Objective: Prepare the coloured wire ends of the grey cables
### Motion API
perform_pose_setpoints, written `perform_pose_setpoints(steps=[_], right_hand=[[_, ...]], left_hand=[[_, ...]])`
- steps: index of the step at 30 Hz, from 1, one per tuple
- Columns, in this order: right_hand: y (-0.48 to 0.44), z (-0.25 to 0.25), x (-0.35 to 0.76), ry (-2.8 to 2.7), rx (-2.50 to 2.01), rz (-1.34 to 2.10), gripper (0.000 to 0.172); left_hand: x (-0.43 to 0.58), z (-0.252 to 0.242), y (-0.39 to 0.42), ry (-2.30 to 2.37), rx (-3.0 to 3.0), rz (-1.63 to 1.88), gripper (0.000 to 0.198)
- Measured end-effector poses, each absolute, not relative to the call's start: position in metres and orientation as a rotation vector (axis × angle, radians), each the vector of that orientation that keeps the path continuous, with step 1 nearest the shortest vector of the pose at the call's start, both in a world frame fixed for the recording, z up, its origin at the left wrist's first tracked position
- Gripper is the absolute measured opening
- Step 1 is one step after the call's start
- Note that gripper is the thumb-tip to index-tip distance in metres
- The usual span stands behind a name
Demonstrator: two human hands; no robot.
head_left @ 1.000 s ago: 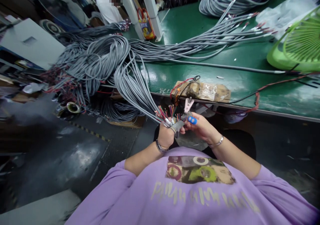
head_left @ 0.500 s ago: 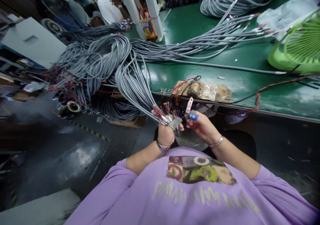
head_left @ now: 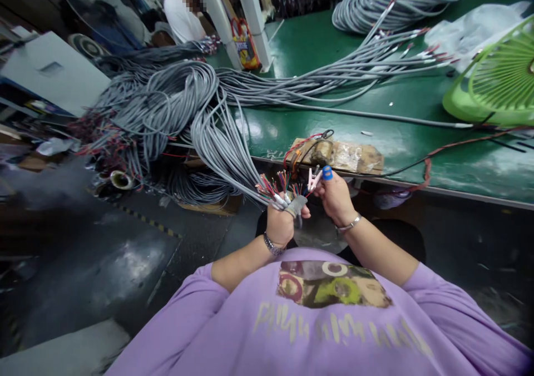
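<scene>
My left hand is closed round the ends of several grey cables, just in front of the bench edge. A grey wrap covers its thumb. Thin coloured wires fan out from the stripped cable ends above the fist. Close by on the right, my right hand pinches a small pale pink clip, its two prongs spread in a V. The clip sits beside the wire tips; whether it touches one I cannot make out. A blue band is wrapped round one of my right fingertips.
On the green bench, a wooden block with a metal piece and red and black leads lies at the front edge. Coiled cables are heaped at left. A green fan stands right. A person in white is far back.
My right hand has turned and risen slightly, bringing the pink clip round from a flat upright view to a spread V. My left hand keeps its hold on the cables.
</scene>
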State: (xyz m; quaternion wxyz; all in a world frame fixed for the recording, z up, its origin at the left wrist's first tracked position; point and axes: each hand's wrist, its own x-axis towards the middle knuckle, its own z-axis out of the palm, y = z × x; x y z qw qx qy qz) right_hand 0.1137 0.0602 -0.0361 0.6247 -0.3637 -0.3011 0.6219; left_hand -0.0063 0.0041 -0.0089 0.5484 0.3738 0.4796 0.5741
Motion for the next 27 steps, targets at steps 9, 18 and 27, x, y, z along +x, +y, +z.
perform_pose_setpoints(steps=[9,18,27], right_hand=[[0.065,-0.025,0.103,-0.363,-0.742,1.723,0.050],[0.060,-0.025,0.104,-0.322,-0.695,1.827,0.052],[0.052,-0.035,0.124,-0.398,-0.646,1.970,0.054]], left_hand=[[-0.007,-0.018,0.005,1.169,0.944,1.333,0.031],[-0.009,-0.021,0.003,1.168,0.991,1.316,0.029],[-0.017,-0.021,-0.005,1.176,0.947,1.342,0.030]])
